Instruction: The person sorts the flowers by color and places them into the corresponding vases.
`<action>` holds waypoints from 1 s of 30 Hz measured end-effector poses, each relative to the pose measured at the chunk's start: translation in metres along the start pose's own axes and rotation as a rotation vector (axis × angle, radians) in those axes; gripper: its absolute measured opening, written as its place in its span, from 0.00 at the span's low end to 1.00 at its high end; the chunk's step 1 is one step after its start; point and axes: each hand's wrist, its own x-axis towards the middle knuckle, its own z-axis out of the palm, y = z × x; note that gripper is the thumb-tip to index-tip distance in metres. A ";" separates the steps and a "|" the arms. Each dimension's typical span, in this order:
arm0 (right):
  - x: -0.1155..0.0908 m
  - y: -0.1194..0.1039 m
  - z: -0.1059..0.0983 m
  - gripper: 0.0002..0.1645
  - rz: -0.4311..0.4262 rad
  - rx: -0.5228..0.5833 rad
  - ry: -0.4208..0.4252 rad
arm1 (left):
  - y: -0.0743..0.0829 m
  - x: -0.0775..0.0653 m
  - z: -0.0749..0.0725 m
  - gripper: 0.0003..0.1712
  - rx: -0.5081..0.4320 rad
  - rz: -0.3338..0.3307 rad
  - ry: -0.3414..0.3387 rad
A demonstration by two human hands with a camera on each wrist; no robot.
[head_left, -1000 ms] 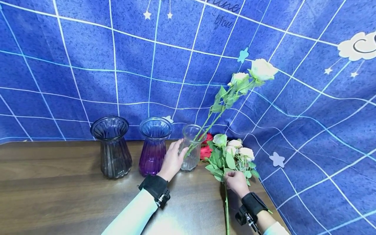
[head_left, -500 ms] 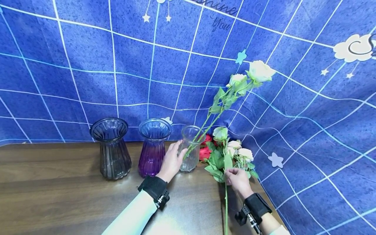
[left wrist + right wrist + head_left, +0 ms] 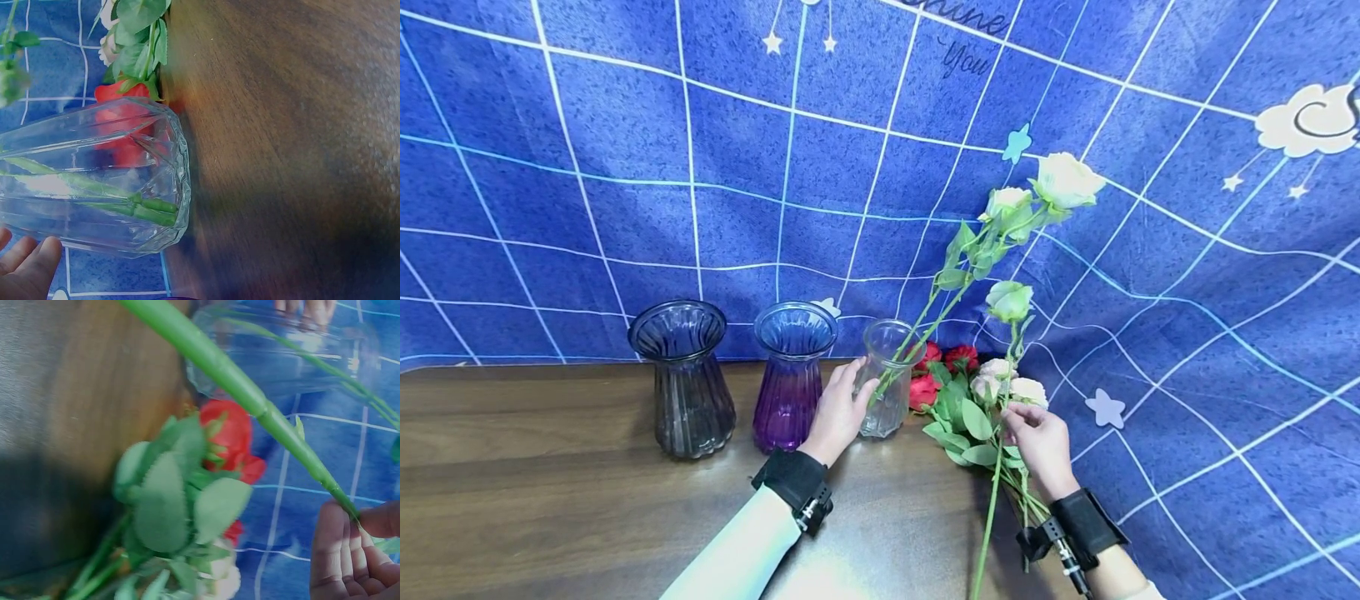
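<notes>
My left hand (image 3: 842,408) rests with extended fingers against the near left side of a clear glass vase (image 3: 891,408). Two white rose stems lean to the right in it, their blooms (image 3: 1067,181) high above the rim; the cut stem ends (image 3: 156,212) sit at the vase's bottom in the left wrist view. My right hand (image 3: 1037,437) pinches the green stem of another white rose (image 3: 1009,300) between thumb and fingers. This rose is raised, bloom up, its long stem (image 3: 231,381) slanting down toward the front of the table.
A purple-blue glass vase (image 3: 788,400) and a dark grey one (image 3: 692,400) stand left of the clear vase. Red roses (image 3: 923,390) and pale roses (image 3: 1028,390) lie in a leafy pile on the wooden table (image 3: 550,500). Blue grid cloth (image 3: 625,125) hangs behind and at right.
My right hand has lifted the white rose out of the pile, moving up and to the right. My left hand stays at the clear vase.
</notes>
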 end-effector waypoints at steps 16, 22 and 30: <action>-0.012 -0.042 -0.037 0.12 -0.230 0.149 0.288 | 0.001 -0.001 0.002 0.27 0.007 -0.005 0.002; -0.012 -0.059 -0.047 0.07 -0.305 0.338 0.351 | 0.000 -0.002 0.003 0.26 0.017 -0.002 0.005; -0.008 -0.088 -0.050 0.05 -0.405 0.404 0.336 | -0.002 0.000 0.003 0.26 0.017 0.002 0.017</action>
